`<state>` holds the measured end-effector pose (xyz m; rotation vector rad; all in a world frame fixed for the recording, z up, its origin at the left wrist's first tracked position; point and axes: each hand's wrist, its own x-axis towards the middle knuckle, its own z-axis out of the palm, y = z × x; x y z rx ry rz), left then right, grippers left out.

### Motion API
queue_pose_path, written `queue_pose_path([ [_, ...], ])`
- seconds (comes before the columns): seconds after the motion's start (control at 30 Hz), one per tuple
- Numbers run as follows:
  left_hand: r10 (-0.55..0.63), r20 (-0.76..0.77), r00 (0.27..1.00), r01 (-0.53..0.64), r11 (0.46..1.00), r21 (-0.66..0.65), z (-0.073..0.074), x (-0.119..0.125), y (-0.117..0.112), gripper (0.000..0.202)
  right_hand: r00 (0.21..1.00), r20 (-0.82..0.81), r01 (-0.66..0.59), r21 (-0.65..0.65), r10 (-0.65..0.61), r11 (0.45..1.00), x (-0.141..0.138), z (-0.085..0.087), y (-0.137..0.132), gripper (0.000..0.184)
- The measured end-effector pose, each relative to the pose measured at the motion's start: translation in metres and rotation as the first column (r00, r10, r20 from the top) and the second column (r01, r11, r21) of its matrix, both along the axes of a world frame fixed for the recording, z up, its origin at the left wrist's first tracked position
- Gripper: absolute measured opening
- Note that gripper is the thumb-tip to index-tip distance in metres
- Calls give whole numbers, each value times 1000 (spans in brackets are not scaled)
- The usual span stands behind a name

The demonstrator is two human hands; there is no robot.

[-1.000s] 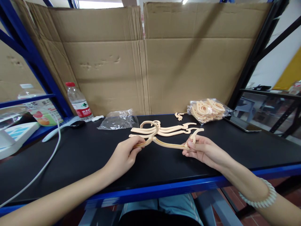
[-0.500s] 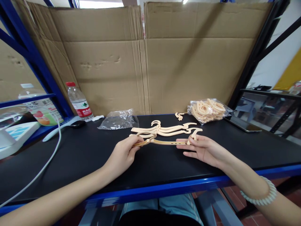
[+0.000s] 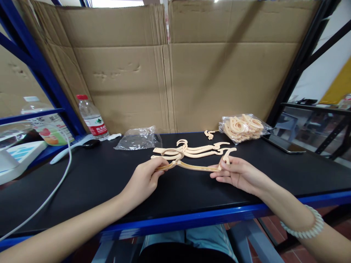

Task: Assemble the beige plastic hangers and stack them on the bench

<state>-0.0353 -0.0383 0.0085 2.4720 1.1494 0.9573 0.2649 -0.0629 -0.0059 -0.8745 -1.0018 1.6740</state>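
A beige plastic clothes hanger [image 3: 196, 167] is stretched between my two hands just above the black tabletop. My left hand [image 3: 145, 177] pinches its left arm near the end, thumb on top. At the other end, my right hand [image 3: 237, 173] grips the tip with thumb and fingers, where a small curved hook piece [image 3: 227, 155] stands up. The hanger's own hook leans back in the middle. Right behind it, two similar beige hangers [image 3: 201, 149] lie side by side on the table, partly covered by the held one.
A clear bag of beige hanger parts [image 3: 242, 128] lies at the back right, beside a dark tablet or phone [image 3: 285, 144]. A few small beige pieces [image 3: 210, 134], a crumpled clear bag [image 3: 138, 138] and a red-capped bottle [image 3: 93, 118] line the back. A white cable [image 3: 67, 166] crosses the left.
The held hanger has turned slightly about its length, its hook shifting. My right hand's fingers have drawn in closer around the tip. My left hand stays in place.
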Motion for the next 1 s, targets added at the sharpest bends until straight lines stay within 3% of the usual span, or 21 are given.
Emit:
queue_pose_path([
  [0.3, -5, 0, 1000, 5, 999, 39, -1, 1, 0, 14, 997, 49, 60, 120, -66, 991, -7, -2, -3, 30],
  [0.7, -24, 19, 1000, 23, 1000, 21, 1, 5, -3, 24, 964, 79, 233, 204, -253, 951, -9, -1, -5, 37],
  [0.87, -18, -25, 1000, 19, 999, 28, -1, 5, -1, 26, 915, 141, 311, 351, -378, 883, -9, 3, -5, 29],
  [0.93, 14, -88, 996, -9, 998, 61, -2, 5, 3, 27, 909, 89, 359, 330, -408, 873, -4, 3, -1, 29],
  [1.0, 48, -159, 986, -32, 994, 100, -3, 6, 8, 29, 912, 37, 389, 229, -408, 892, 5, 3, 7, 31],
])
